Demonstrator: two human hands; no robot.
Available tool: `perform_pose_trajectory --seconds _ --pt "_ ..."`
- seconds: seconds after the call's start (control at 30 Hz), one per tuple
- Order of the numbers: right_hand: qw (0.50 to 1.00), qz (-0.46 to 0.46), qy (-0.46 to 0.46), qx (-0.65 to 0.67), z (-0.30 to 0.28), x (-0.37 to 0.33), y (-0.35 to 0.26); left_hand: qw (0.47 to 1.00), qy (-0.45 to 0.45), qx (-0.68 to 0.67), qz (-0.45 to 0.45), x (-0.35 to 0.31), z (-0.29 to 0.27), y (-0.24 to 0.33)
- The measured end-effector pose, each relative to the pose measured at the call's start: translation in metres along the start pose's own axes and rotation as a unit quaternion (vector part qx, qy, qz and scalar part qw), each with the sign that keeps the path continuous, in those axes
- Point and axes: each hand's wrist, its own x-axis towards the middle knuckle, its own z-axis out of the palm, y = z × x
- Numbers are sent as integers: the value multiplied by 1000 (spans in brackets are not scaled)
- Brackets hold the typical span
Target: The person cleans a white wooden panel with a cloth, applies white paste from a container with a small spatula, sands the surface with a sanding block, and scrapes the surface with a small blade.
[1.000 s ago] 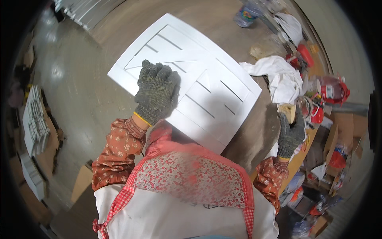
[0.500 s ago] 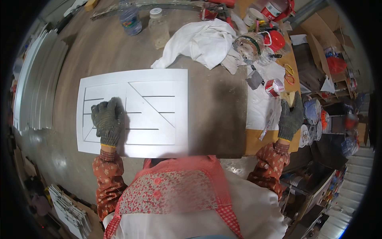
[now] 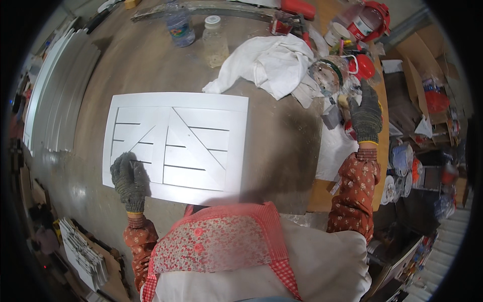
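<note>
Clear tabletop (image 3: 283, 151) right of panel (image 3: 176, 146), cloth (image 3: 274, 61) beyond

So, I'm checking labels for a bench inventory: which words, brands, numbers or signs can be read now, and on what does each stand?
None is clear enough to quote.
Clear bottle with a blue label: any printing is too small and blurred.
Clear container with red trim: its pale label is too small to read.
White panel: no lettering visible, only grooves and dark lines.
</note>
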Motion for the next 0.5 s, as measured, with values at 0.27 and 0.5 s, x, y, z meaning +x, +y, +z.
perform_pose_trajectory --seconds 0.27,0.5 --pt "979 119 -143 80 52 130 -12 999 20 30 -21 -9 -4 6" --pt "942 11 -335 -29 69 152 -48 999 25 45 -10 -16 -4 -2"
